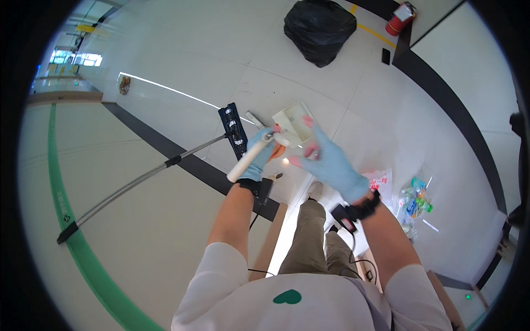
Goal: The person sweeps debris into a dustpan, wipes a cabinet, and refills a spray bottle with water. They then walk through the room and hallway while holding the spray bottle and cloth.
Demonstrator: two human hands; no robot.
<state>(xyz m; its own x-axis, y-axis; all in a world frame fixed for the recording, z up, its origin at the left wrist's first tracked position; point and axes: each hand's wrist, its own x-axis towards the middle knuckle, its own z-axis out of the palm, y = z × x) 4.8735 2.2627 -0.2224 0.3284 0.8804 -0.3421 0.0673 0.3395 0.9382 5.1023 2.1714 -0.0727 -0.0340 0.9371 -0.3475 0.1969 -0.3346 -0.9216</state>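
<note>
My left hand [258, 157], in a light blue fingerless glove, is closed on what looks like a paint roller. Its white cylinder [246, 161] slants across the glove, and an orange part [277, 150] shows by the fingers. How the fingers wrap it is partly hidden. To the right, my right hand [326, 160], gloved alike, has its fingers spread and nothing in it; it is slightly blurred. Beyond both hands, a pale shallow tray [292, 122] sits on the floor. A light-coloured handled tool [254, 119] lies left of the tray.
A flat mop with a dark head [233, 128] and long metal pole [138, 179] leans at left against a green-striped wall [72, 215]. A black garbage bag [320, 30], red fire extinguisher [398, 23] and dark phone-like slab [386, 55] are farther off. Plastic bottles [415, 204] lie right.
</note>
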